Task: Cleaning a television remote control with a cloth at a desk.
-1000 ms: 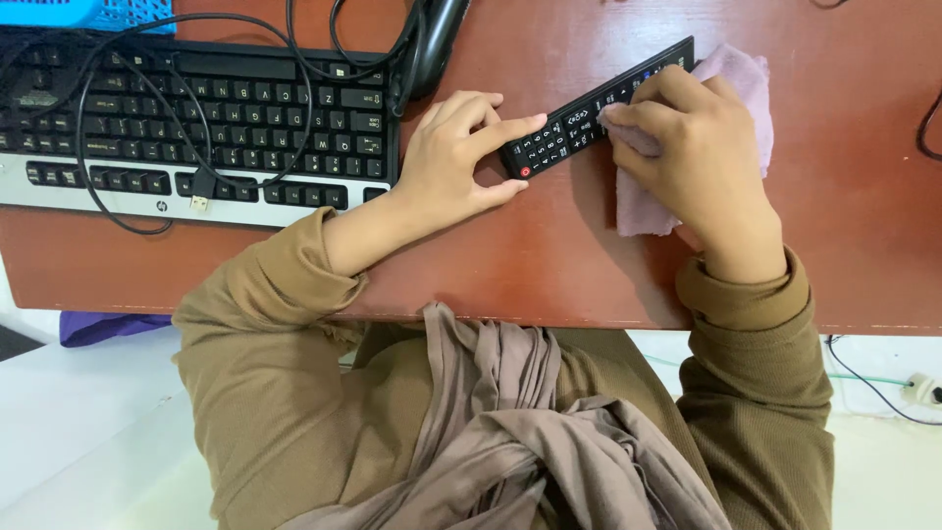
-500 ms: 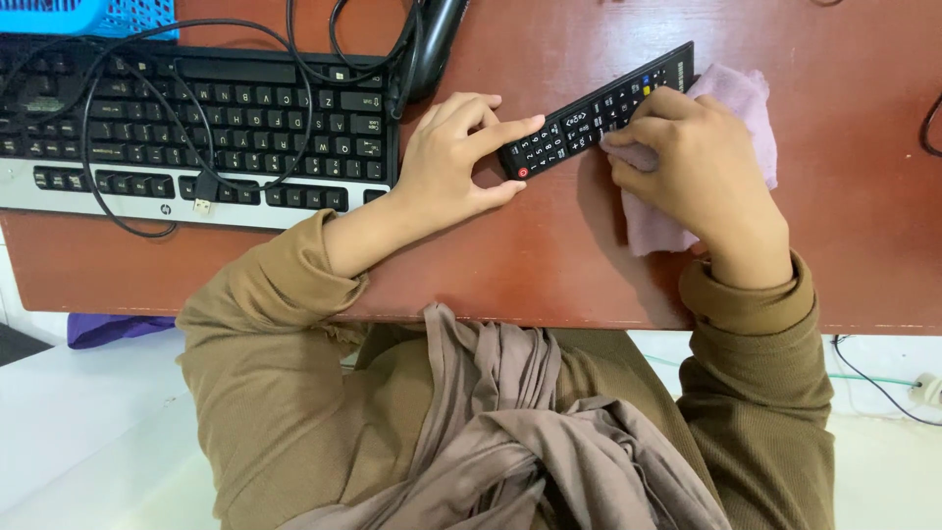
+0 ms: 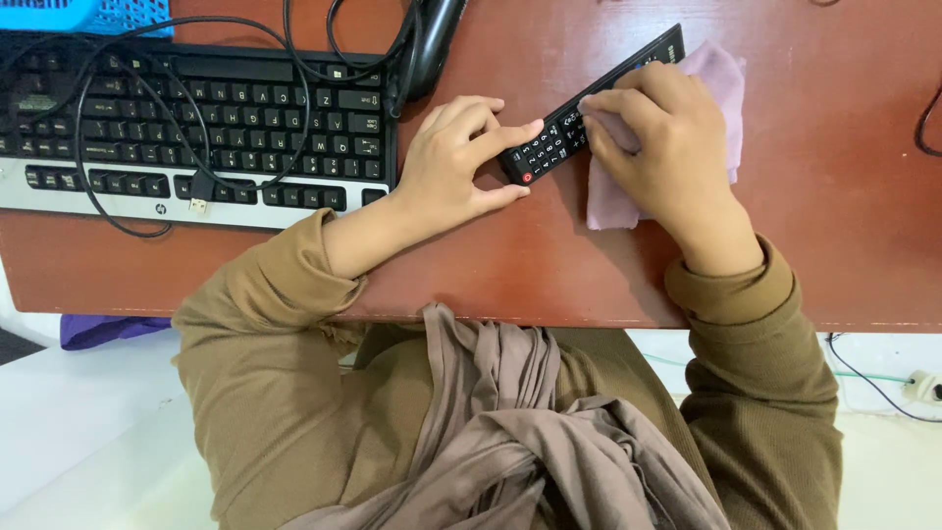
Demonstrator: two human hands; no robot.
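On the desk [image 3: 294,275], the left hand [image 3: 456,162] pinched the near end of the remote [image 3: 549,147], which lay slanted beside the keyboard [image 3: 196,128]. The right hand [image 3: 662,147] pressed a pink cloth [image 3: 716,79], gripped in its fingers, against the buttons.

The table [image 3: 834,196] looks like reddish-brown wood or laminate, smooth with a soft sheen. The remote [image 3: 589,108] is black plastic, fairly matt, with rubbery-looking buttons. The cloth [image 3: 721,88] is soft pale-pink fabric, matt, a bit crumpled. The keyboard [image 3: 196,128] is matt black plastic with a silvery front strip, and the cable [image 3: 93,191] over it is shiny black.
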